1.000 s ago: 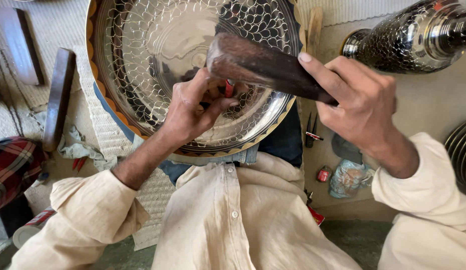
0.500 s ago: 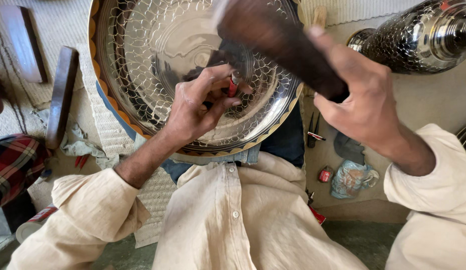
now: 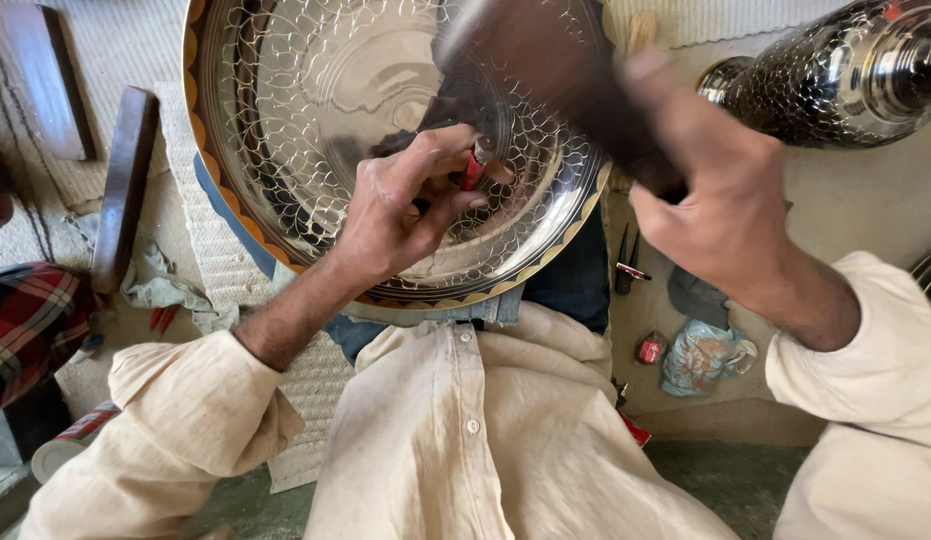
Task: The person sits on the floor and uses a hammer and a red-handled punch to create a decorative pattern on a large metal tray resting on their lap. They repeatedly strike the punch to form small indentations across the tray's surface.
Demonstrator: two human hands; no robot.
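Note:
A large round silver tray [image 3: 285,120] with an engraved scale pattern and an orange scalloped rim rests on my lap. My left hand [image 3: 400,205] pinches a small red-handled chisel [image 3: 472,170] upright against the tray's surface. My right hand [image 3: 720,205] grips a dark wooden mallet [image 3: 545,70], raised and blurred above the chisel.
An engraved metal vase [image 3: 835,75] lies at the upper right. Small tools [image 3: 627,262], a red object [image 3: 650,349] and a crumpled bag [image 3: 705,355] lie on the floor to the right. A wooden bar [image 3: 120,185], rags and a plaid cloth [image 3: 30,325] are on the left.
The mallet in my right hand has swung upward and away from the chisel. My left hand stays on the chisel at about the same spot on the tray.

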